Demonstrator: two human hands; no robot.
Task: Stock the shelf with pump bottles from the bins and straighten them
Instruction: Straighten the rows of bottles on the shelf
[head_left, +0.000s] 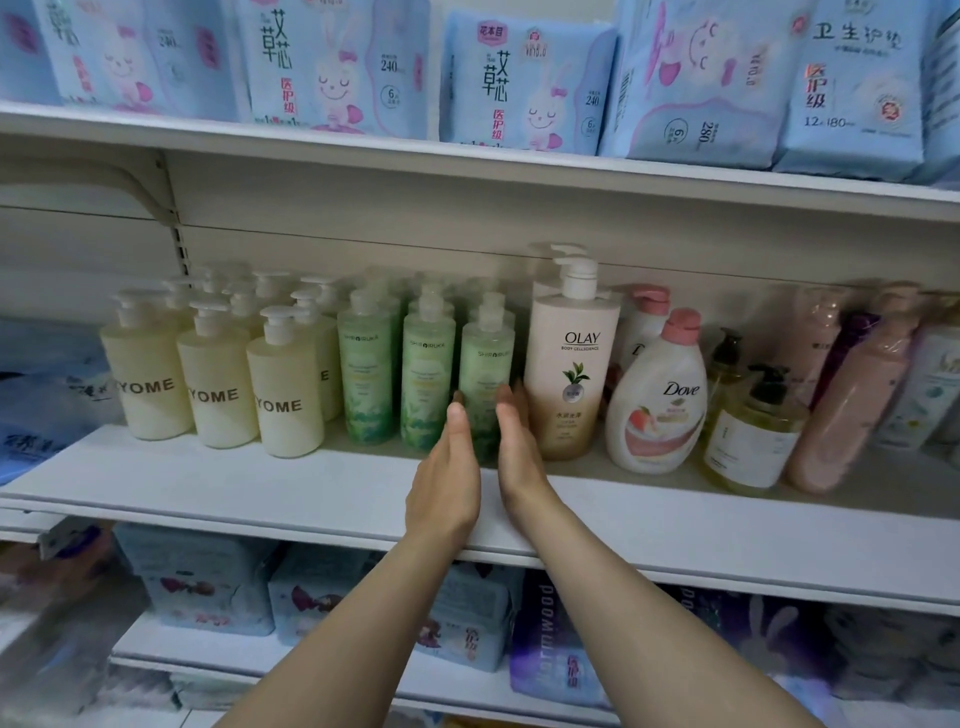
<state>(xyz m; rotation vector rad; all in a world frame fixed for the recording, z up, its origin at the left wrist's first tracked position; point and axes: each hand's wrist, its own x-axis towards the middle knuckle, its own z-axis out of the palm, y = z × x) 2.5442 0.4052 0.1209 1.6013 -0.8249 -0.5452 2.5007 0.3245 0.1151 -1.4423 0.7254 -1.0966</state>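
On the white middle shelf (322, 493) stand rows of pump bottles. Cream YOME bottles (215, 379) fill the left part, with green SHIRAIRUKA bottles (428, 374) to their right. My left hand (447, 467) and right hand (519, 447) reach in with straight fingers, palms facing each other. They flank the lower part of the rightmost front green bottle (485, 364), one on each side. A tall OLAY bottle (571, 364) stands just right of my right hand.
Right of the OLAY stand a white Dove bottle (657, 400), a yellow bottle with a black pump (753, 431) and leaning pink bottles (852, 395). Blue packs (524, 83) fill the top shelf. More packs (208, 582) lie on the shelf below.
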